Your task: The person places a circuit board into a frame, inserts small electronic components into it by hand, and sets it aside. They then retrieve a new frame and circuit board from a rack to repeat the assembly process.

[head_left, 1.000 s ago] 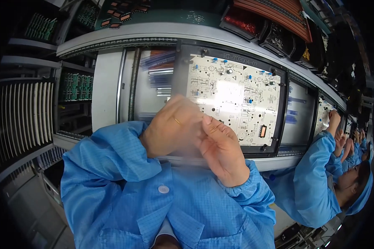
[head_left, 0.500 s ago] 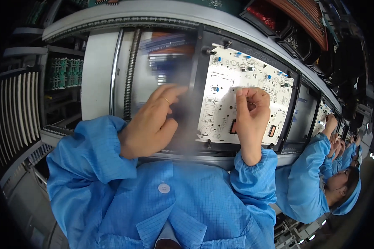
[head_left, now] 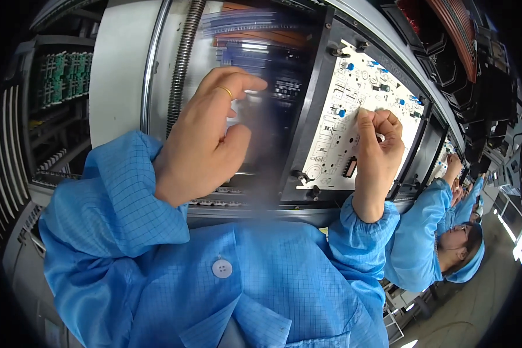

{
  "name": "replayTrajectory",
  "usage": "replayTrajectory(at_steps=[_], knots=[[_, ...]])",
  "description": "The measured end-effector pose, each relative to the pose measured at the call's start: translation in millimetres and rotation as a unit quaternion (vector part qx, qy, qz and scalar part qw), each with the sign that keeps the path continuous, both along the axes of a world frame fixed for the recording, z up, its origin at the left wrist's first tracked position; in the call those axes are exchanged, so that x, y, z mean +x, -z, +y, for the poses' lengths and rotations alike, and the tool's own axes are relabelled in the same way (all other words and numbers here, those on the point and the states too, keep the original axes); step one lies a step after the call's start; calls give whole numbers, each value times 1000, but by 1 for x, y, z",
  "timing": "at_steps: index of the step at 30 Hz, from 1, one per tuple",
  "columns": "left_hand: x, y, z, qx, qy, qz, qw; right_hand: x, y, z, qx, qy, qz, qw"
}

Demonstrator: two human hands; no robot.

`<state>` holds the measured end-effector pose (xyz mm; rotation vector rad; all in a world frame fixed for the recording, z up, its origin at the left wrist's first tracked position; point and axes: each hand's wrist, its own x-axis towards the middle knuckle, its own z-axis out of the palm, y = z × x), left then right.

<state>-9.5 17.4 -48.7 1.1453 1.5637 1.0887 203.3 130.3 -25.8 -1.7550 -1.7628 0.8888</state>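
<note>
A white circuit board (head_left: 333,165) with blue, black and green components lies in a black frame (head_left: 308,116) in front of me, to the right. My right hand (head_left: 380,142) is over the board, thumb and fingertips pinched together near its middle; whatever they hold, if anything, is hidden or too small to name. To the left of the frame hovers my left hand (head_left: 206,136), a ring on one finger. Its thumb stands apart from the bent fingers, and nothing shows between them. A blurred smear partly veils the area between that hand and the frame.
A steel rod (head_left: 152,69) and a threaded screw (head_left: 185,64) run at the left. Green circuit boards (head_left: 66,78) stand in a rack beyond. Dark parts bins (head_left: 435,55) line the far right. A co-worker in a blue sleeve (head_left: 414,243) works at my right.
The board and frame appear farther right in view. My right hand has stayed pinched over the board. My left hand is still beside the frame, now farther from its edge.
</note>
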Motion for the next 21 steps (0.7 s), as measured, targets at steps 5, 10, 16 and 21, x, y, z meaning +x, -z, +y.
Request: replayTrajectory(at_steps=[5,10,16,21], knots=[[3,2,-6,22,4,20,1000,-3,0,-4,-17,26,8,999],[5,5,-9,28,-4,27,999,-3,2,-7,-21,33,10,999],[5,4,-8,28,2,50,998,-10,6,-10,41,19,-30,999],[5,6,-6,33,-1,45,998,-11,12,-13,163,-26,-145,976]])
